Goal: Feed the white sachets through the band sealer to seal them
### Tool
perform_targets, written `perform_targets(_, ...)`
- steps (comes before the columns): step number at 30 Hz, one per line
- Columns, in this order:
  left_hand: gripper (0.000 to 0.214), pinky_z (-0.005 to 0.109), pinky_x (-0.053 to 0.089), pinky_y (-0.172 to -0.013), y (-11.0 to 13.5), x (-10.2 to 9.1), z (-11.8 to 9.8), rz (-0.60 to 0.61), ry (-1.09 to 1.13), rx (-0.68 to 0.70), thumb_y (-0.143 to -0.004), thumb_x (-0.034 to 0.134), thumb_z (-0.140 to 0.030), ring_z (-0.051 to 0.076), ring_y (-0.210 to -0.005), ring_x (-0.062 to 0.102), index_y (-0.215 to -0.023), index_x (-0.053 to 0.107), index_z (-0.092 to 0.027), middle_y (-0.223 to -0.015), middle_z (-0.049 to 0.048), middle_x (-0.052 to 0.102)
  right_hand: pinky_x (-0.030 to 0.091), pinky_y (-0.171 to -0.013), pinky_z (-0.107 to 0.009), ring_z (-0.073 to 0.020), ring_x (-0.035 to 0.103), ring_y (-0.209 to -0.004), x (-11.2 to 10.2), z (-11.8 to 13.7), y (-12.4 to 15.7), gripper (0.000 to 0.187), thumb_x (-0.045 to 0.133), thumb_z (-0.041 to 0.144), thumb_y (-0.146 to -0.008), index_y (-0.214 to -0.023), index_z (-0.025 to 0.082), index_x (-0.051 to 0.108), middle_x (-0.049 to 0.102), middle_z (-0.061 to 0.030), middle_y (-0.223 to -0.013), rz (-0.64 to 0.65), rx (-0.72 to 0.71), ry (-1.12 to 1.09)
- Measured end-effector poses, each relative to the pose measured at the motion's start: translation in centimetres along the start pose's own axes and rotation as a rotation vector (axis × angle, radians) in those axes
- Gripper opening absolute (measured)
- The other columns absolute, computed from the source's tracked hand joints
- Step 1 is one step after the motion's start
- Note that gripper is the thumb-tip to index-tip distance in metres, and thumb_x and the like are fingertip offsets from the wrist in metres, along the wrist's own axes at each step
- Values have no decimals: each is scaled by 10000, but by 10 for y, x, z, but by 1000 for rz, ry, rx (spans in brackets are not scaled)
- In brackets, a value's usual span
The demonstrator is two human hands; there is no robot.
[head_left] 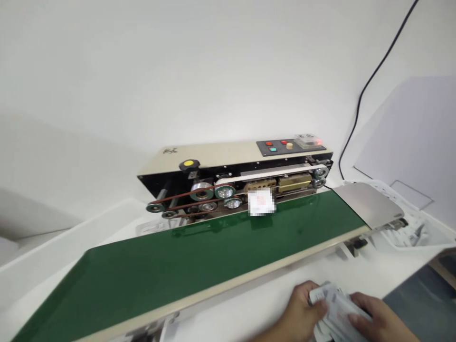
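My left hand [299, 311] is closed around the left side of a bunch of small white packets [337, 311], its thumb lying on top. From the other side, my right hand [379, 318] grips the same packets, with its fingers bent over their edge. Printing on the packets is too blurred to read. Beyond my hands runs the green conveyor belt [228, 256] of a band sealing machine [213, 159]. One white packet [261, 203], partly blurred out, stands at the sealing band above the belt.
A metal end plate [370, 204] juts over a white basket [436, 232] with several packets at the right. The control panel [288, 146] has coloured buttons and a lit red display. A black cable [361, 95] hangs down the wall. A white tray [67, 237] lies at the left.
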State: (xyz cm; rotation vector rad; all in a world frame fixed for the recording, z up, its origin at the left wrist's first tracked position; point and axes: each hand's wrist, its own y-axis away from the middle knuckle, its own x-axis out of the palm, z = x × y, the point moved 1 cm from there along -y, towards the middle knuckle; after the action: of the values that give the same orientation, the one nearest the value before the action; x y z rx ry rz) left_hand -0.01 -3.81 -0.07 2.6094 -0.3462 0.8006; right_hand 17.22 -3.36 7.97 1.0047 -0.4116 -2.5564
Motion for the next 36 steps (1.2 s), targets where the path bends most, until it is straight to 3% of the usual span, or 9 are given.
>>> perform_targets(4,593,224,373,-576,4,12,-19,-4,65,-58,-458,816,-562,90,-556,487,-738,515,-135,-614,-28,575,433,-599,-289,-201,554,-646,-15,14,1,369,545,536,-658,-682,168,543,607,-39,-662,20,123,-83)
perform_targets(7,591,239,399,-584,5,16,-25,-10,84,-78,-458,816,-563,105,-558,521,-737,507,-144,-631,-13,610,435,-589,-286,-183,551,-632,-36,13,3,382,585,543,-679,-707,168,522,607,-31,-679,-75,171,-238)
perform_targets(10,571,254,418,-589,6,15,-24,-4,87,-84,-474,820,-544,127,-573,552,-742,512,-146,-647,4,633,458,-588,-295,-183,568,-647,-67,12,6,395,627,544,-691,-780,171,532,632,-47,-751,-249,116,-419)
perform_targets(15,491,267,433,-619,6,11,-19,38,70,-55,-568,797,-499,153,-622,584,-778,543,-135,-677,22,656,408,-423,-249,-130,483,-475,-110,32,3,412,674,548,-644,-712,184,493,544,-3,-575,-578,-38,-504)
perform_targets(20,453,264,427,-605,5,9,-15,49,55,-49,-613,775,-488,160,-621,594,-797,565,-131,-701,46,676,414,-382,-219,-96,462,-439,-130,58,-21,352,681,457,-646,-726,181,478,537,16,-575,-690,-111,-553)
perform_targets(25,475,246,406,-577,1,7,-11,66,40,-18,-594,775,-521,134,-574,566,-758,546,-138,-666,33,666,466,-416,-192,-88,515,-502,-145,71,-57,185,626,243,-695,-845,157,559,595,-18,-715,-684,-54,-652)
perform_targets(31,537,213,357,-535,-9,-3,-3,92,-59,23,-569,750,-594,90,-522,482,-738,538,-130,-603,4,611,490,-459,-212,-62,487,-460,-154,77,-94,287,587,148,-681,-967,152,605,628,-38,-845,-611,-69,-543)
perform_targets(33,547,208,353,-535,-10,-4,-2,100,-79,29,-562,748,-602,86,-525,472,-734,535,-129,-604,5,605,455,-440,-206,-75,491,-486,-156,81,-96,325,581,160,-669,-992,147,618,637,-45,-854,-608,-129,-443)
perform_targets(36,555,222,364,-550,-11,-3,-5,105,-69,26,-560,745,-611,88,-522,473,-734,522,-133,-613,13,602,469,-508,-236,-150,570,-669,-159,88,-84,345,628,257,-685,-1012,149,651,652,-78,-942,-511,-354,-249)
